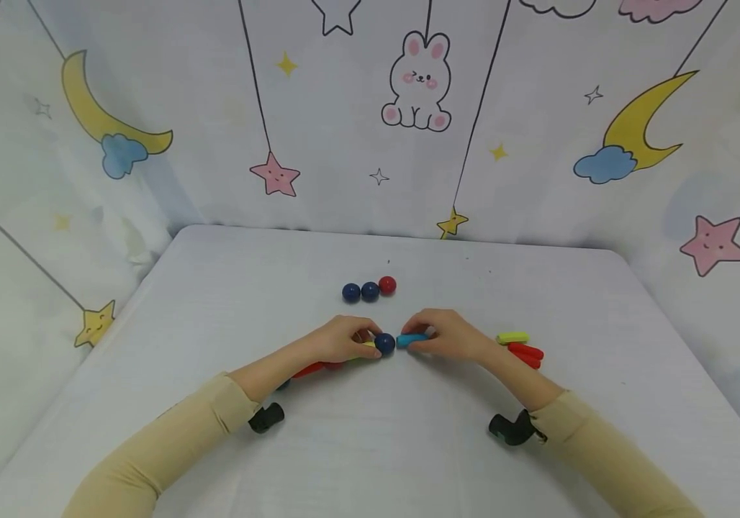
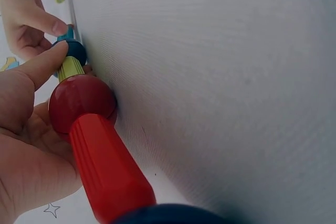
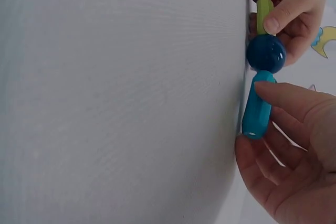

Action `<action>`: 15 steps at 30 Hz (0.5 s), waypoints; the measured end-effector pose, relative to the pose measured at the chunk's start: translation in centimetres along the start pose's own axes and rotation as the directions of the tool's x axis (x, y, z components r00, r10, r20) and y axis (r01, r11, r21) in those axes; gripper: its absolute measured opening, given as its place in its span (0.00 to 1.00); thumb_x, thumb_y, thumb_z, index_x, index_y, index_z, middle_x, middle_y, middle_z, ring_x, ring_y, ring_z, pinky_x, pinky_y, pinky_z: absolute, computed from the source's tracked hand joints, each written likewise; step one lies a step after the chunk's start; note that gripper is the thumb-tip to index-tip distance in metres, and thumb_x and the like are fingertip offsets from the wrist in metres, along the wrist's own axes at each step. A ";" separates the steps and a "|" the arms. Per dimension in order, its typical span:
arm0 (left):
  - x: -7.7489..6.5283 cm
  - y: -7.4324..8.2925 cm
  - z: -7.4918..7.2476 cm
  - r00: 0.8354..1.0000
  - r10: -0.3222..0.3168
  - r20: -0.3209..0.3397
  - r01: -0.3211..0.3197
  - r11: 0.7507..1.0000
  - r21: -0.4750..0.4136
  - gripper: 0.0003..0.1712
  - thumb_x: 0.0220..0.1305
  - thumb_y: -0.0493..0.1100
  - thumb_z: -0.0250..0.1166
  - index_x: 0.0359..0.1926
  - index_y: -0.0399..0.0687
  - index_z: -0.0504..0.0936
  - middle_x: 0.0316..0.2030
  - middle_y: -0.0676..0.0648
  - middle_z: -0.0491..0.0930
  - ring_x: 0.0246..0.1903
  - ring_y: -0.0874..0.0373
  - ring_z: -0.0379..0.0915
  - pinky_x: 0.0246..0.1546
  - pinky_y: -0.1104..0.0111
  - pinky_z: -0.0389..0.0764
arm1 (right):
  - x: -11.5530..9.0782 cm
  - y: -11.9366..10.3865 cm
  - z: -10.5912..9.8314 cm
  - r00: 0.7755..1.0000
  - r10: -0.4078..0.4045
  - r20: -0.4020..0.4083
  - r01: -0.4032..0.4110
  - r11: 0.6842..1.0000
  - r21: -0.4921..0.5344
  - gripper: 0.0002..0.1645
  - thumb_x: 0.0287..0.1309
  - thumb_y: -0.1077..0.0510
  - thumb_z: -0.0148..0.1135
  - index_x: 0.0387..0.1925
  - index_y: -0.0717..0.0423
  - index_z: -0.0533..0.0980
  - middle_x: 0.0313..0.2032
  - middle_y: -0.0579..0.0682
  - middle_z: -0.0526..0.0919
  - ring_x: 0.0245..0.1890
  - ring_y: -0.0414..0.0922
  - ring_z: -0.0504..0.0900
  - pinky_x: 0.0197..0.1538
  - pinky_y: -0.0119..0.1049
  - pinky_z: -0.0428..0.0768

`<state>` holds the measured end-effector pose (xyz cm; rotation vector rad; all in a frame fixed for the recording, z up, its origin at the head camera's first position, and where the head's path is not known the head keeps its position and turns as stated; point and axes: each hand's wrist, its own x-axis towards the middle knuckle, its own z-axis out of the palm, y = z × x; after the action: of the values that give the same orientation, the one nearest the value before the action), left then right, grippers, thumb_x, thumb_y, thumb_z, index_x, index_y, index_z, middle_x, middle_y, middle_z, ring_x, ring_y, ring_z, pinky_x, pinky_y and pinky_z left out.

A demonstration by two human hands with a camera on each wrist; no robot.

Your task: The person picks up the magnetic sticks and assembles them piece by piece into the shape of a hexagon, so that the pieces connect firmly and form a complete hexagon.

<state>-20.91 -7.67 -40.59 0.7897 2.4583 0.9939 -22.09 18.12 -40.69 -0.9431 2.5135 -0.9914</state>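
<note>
My left hand (image 1: 343,339) pinches a yellow-green rod (image 3: 264,14), its thumb close to a dark blue ball (image 1: 385,344) at the rod's end. Behind that rod the chain goes on with a red ball (image 2: 81,100), a red rod (image 2: 110,169) and another dark blue ball (image 2: 168,215), partly cut off in the left wrist view. Between thumb and fingers, my right hand (image 1: 445,335) holds a light blue rod (image 3: 257,109) in line with the chain. Its front end meets the dark blue ball in the right wrist view.
Two dark blue balls (image 1: 360,292) and a red ball (image 1: 387,285) lie in a row farther back on the white table (image 1: 247,288). Beside the right forearm lie a yellow-green rod (image 1: 512,337) and red rods (image 1: 525,351). A patterned cloth (image 1: 344,108) hangs behind.
</note>
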 end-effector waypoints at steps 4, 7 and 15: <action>-0.1 0.0 0.0 1.000 -0.006 -0.006 0.006 1.000 0.010 0.20 0.63 0.46 0.68 0.54 0.44 0.80 0.38 0.50 0.81 0.38 0.58 0.75 0.44 0.69 0.76 | 0.3 -0.4 0.2 1.000 -0.010 0.005 0.010 1.000 0.007 0.15 0.59 0.59 0.68 0.47 0.58 0.80 0.43 0.47 0.83 0.42 0.45 0.78 0.48 0.37 0.80; 0.0 0.1 0.0 1.000 0.001 -0.024 0.000 0.999 0.036 0.22 0.62 0.47 0.69 0.54 0.43 0.80 0.38 0.50 0.80 0.38 0.59 0.74 0.43 0.69 0.76 | 0.5 -0.5 0.4 1.000 -0.011 0.004 0.011 1.000 0.015 0.15 0.59 0.59 0.68 0.47 0.57 0.80 0.43 0.47 0.83 0.43 0.45 0.78 0.48 0.37 0.80; 1.1 1.3 1.2 0.990 0.048 -0.132 -0.031 0.992 0.126 0.22 0.61 0.51 0.69 0.51 0.43 0.81 0.42 0.48 0.81 0.38 0.58 0.75 0.39 0.68 0.77 | 0.7 -0.2 0.9 1.000 -0.029 -0.008 0.029 0.997 0.065 0.14 0.59 0.62 0.67 0.48 0.58 0.79 0.43 0.50 0.83 0.44 0.47 0.79 0.47 0.35 0.81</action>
<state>-20.65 -5.58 -40.59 0.8390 2.6512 0.9454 -22.16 17.10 -41.19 -0.9609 2.4639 -1.0811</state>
